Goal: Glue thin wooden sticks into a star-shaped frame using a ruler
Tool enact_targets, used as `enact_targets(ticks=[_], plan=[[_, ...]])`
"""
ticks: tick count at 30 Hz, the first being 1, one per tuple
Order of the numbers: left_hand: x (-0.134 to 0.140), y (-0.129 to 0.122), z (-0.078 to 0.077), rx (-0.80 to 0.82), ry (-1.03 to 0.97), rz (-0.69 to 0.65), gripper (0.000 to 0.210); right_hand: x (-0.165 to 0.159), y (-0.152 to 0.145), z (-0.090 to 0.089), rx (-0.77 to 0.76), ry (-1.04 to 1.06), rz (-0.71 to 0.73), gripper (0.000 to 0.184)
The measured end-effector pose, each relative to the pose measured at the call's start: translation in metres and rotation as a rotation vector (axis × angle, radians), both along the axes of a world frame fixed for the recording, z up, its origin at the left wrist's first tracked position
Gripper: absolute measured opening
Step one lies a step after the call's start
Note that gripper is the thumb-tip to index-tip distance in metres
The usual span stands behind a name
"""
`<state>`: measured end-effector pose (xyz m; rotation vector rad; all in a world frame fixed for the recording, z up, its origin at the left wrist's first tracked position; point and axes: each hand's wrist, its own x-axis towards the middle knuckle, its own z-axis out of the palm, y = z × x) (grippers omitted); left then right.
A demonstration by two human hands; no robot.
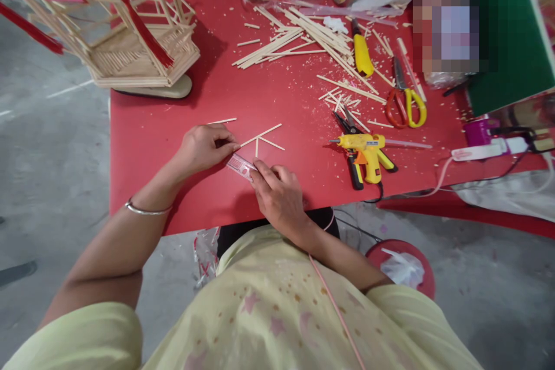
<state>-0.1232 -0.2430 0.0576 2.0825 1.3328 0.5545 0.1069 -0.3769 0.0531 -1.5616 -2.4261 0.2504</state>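
Note:
At the middle of the red table, my left hand (206, 147) is closed, its thumb and fingertips pinching the left end of a thin wooden stick (261, 135). Two shorter sticks branch from that stick near its middle. My right hand (280, 191) has its fingers closed on the right end of a small clear ruler (240, 166) with pinkish markings. The ruler lies slanted just below the sticks, and its left end reaches near my left fingertips. Another loose stick (223, 121) lies behind my left hand, partly hidden by it.
A stick-built pavilion model (130, 60) with red tassels stands at the back left. Loose sticks (316, 40), a yellow utility knife (362, 55), scissors (405, 101), pliers (356, 173) and a yellow glue gun (364, 147) with its cord lie to the right. A power strip (489, 149) sits farther right.

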Motion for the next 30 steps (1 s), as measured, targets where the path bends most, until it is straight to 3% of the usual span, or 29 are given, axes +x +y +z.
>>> enact_targets(ticks=[17,30], plan=[[0.0014,-0.0001,0.0025,-0.008,0.003,0.001,0.026,-0.0024,0.0039,0.0084,-0.019,-0.046,-0.043,0.041],[0.0029,-0.0025,0.0042,0.009,0.028,0.006,0.023,0.0015,0.0048,0.0058,-0.047,0.078,-0.066,0.048]])
